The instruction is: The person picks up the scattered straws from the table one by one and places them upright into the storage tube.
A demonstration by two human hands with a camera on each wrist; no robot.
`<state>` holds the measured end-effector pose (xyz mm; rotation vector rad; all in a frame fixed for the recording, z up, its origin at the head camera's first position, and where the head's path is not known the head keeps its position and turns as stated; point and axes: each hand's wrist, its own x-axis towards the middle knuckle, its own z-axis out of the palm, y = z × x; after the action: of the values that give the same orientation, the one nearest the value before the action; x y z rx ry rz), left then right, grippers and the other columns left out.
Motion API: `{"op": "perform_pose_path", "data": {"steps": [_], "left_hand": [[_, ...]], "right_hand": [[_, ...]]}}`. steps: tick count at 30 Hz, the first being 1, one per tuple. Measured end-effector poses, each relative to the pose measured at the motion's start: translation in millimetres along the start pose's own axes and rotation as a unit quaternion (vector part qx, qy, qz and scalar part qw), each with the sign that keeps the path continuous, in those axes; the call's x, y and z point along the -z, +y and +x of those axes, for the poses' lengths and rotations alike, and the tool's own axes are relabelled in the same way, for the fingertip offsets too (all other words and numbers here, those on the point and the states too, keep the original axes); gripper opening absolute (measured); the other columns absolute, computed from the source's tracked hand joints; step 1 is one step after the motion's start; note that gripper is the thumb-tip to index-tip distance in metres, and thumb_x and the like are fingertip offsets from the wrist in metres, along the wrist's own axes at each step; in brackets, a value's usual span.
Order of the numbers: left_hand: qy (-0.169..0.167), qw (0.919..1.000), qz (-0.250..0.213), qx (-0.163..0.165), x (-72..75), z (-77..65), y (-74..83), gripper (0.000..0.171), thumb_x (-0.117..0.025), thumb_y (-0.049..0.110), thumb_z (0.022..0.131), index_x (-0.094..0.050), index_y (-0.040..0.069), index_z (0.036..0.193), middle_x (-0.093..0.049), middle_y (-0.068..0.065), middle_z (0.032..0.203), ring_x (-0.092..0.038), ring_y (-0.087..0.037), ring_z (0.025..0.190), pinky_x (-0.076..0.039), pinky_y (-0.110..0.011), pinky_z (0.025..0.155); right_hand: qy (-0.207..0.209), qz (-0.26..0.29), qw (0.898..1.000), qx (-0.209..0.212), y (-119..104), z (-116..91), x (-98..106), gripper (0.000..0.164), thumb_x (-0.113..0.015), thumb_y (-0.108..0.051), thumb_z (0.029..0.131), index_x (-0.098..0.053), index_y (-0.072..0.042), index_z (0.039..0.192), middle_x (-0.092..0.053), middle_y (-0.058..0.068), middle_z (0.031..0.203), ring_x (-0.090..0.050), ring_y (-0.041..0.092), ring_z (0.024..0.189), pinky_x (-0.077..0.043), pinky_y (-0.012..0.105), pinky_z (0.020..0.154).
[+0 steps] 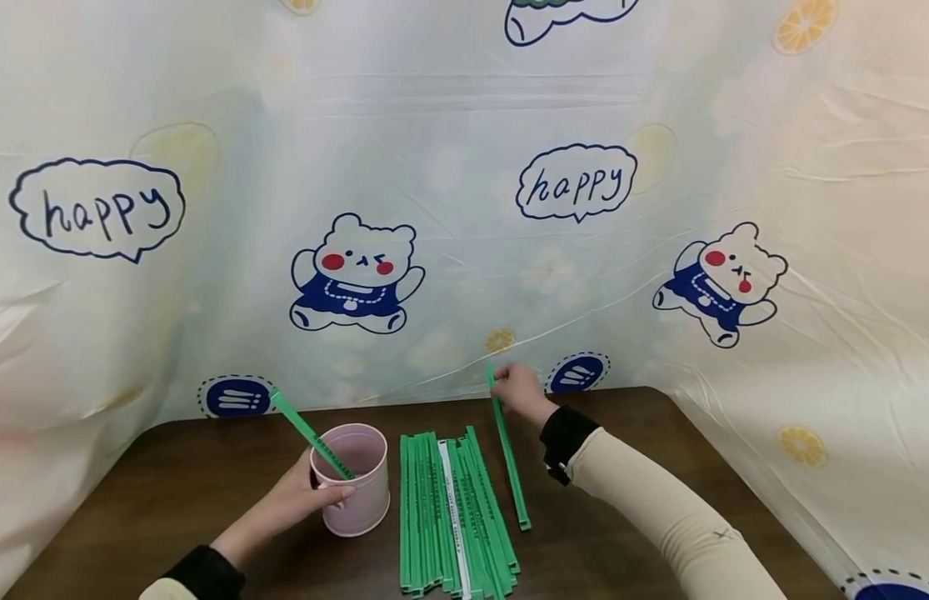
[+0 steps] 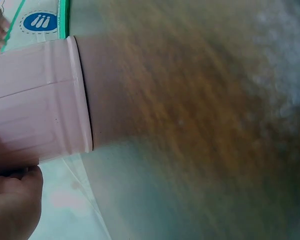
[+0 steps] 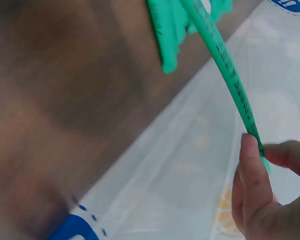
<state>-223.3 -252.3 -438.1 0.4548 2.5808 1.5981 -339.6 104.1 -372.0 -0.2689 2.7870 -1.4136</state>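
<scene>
Table [image 1: 187, 479] is dark brown, wood-look. Pale creased sheet [image 1: 452, 167] hangs behind its far edge, runs down left and right sides. Prints on it: "happy" bubbles [image 1: 97, 208], two bears [image 1: 352, 279] in blue, right one tilted, orange slices [image 1: 803, 447], blue ovals [image 1: 237, 397], one cropped near right.

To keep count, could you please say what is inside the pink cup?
One green stick leans inside the pink cup; the near wall hides the stick's lower end and the floor.

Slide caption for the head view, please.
Left hand grips a pink cup; right hand pinches a green stick.
</scene>
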Motion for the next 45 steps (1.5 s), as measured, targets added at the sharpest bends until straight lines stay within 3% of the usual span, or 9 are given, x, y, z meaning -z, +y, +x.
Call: {"op": "perform_pose_path", "data": {"steps": [3,7,13,18,24,28,34,40,45], "left_hand": [[-0.007,1.0000,0.000,-0.001,0.7,0.3,0.5,0.080,-0.073,0.017,0.091,-0.024,-0.009,0.148,-0.051,-0.033,0.139,-0.056,-0.039,0.123,-0.054,-0.041,0.091],[-0.006,0.9999,-0.001,-0.010,2.2,1.4,0.1,0.079,-0.073,0.015,0.090,-0.024,-0.009,0.148,-0.051,-0.034,0.138,-0.057,-0.039,0.122,-0.055,-0.043,0.090],[-0.009,0.9998,-0.005,-0.015,2.1,1.8,-1.4,0.079,-0.073,0.016,0.091,-0.024,-0.008,0.148,-0.050,-0.034,0.139,-0.056,-0.040,0.123,-0.055,-0.046,0.091],[-0.006,0.9999,-0.002,-0.010,1.3,0.8,-2.4,0.080,-0.074,0.016,0.090,-0.024,-0.008,0.148,-0.050,-0.034,0.140,-0.056,-0.040,0.123,-0.055,-0.048,0.092],[-0.005,0.9999,-0.004,-0.013,1.9,0.7,-2.4,0.080,-0.074,0.016,0.090,-0.024,-0.008,0.148,-0.050,-0.034,0.139,-0.056,-0.041,0.124,-0.055,-0.046,0.092],[-0.004,0.9999,0.001,-0.010,1.7,1.4,-2.9,0.080,-0.074,0.016,0.090,-0.025,-0.008,0.148,-0.051,-0.033,0.139,-0.056,-0.040,0.124,-0.054,-0.043,0.092],[-0.007,1.0000,0.001,-0.001,0.0,0.8,-3.2,0.081,-0.075,0.019,0.090,-0.026,-0.006,0.149,-0.051,-0.032,0.142,-0.056,-0.039,0.126,-0.055,-0.049,0.096],[-0.010,0.9998,-0.006,-0.015,1.4,1.3,-3.2,0.082,-0.075,0.018,0.090,-0.024,-0.008,0.149,-0.050,-0.034,0.140,-0.056,-0.037,0.122,-0.057,-0.043,0.090],[-0.014,0.9997,-0.005,-0.020,2.4,1.0,-3.1,0.083,-0.074,0.019,0.090,-0.023,-0.008,0.149,-0.049,-0.035,0.141,-0.056,-0.039,0.123,-0.057,-0.048,0.093]], "right_hand": [[0.026,0.002,1.000,0.013,-16.4,0.8,6.2,0.035,-0.056,0.001,0.097,-0.056,0.010,0.131,-0.063,0.022,0.113,-0.062,0.029,0.096,-0.056,0.037,0.078],[0.066,0.038,0.996,0.046,-34.5,7.7,12.6,0.033,-0.056,0.003,0.097,-0.057,0.008,0.130,-0.060,0.017,0.106,-0.059,0.027,0.095,-0.056,0.036,0.080],[0.111,0.085,0.986,0.090,-72.1,15.1,21.3,0.036,-0.055,0.000,0.099,-0.055,0.005,0.134,-0.061,0.018,0.114,-0.060,0.028,0.101,-0.057,0.033,0.083],[0.141,0.137,0.972,0.125,-110.0,19.2,21.3,0.036,-0.057,0.001,0.097,-0.057,0.004,0.134,-0.062,0.017,0.115,-0.060,0.022,0.102,-0.055,0.024,0.080],[0.161,0.199,0.952,0.167,-153.4,13.8,5.8,0.034,-0.062,0.002,0.096,-0.060,0.004,0.130,-0.064,0.019,0.114,-0.062,0.020,0.097,-0.059,0.025,0.082],[0.145,0.218,0.944,0.202,-176.2,2.8,-10.5,0.035,-0.064,0.001,0.096,-0.060,0.004,0.130,-0.065,0.022,0.115,-0.064,0.028,0.102,-0.060,0.027,0.084],[0.099,0.210,0.945,0.232,-192.9,-14.8,-37.4,0.033,-0.064,-0.002,0.098,-0.059,0.003,0.130,-0.065,0.023,0.116,-0.065,0.031,0.104,-0.057,0.021,0.084],[0.065,0.176,0.950,0.248,-183.7,-23.6,-69.8,0.031,-0.064,-0.002,0.098,-0.060,0.002,0.128,-0.067,0.022,0.113,-0.066,0.028,0.101,-0.053,0.017,0.082],[0.034,0.143,0.959,0.241,-166.6,-31.4,-94.4,0.031,-0.063,-0.003,0.098,-0.061,0.001,0.128,-0.068,0.019,0.111,-0.066,0.027,0.102,-0.051,0.018,0.085]]}}
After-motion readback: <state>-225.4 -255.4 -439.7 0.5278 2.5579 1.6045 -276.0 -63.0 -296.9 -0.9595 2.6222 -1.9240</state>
